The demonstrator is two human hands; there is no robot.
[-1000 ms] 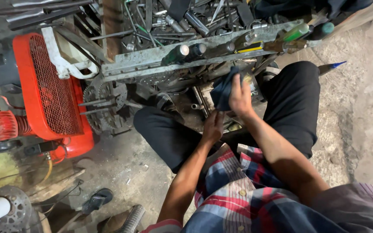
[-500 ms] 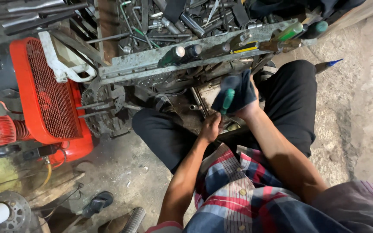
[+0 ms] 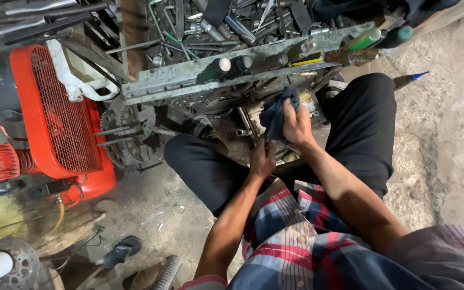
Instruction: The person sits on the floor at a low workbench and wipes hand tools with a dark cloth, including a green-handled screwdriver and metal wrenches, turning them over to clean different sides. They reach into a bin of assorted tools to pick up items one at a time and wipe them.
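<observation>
**Wiping down the greasy part between my knees**

I am sitting on the floor with my right hand [image 3: 296,124] bunched tight around a crumpled dark blue cloth [image 3: 276,110], pressing it against the grimy metal engine part [image 3: 243,131] lying between my black-trousered legs; my left hand [image 3: 263,159] is closing its grip on the part's near edge, though I cannot tell what the fingers hold; judging by this, I am mid-wipe; the next stroke is calling for a steady left brace beneath the long grey metal tool rail [image 3: 189,80].
</observation>
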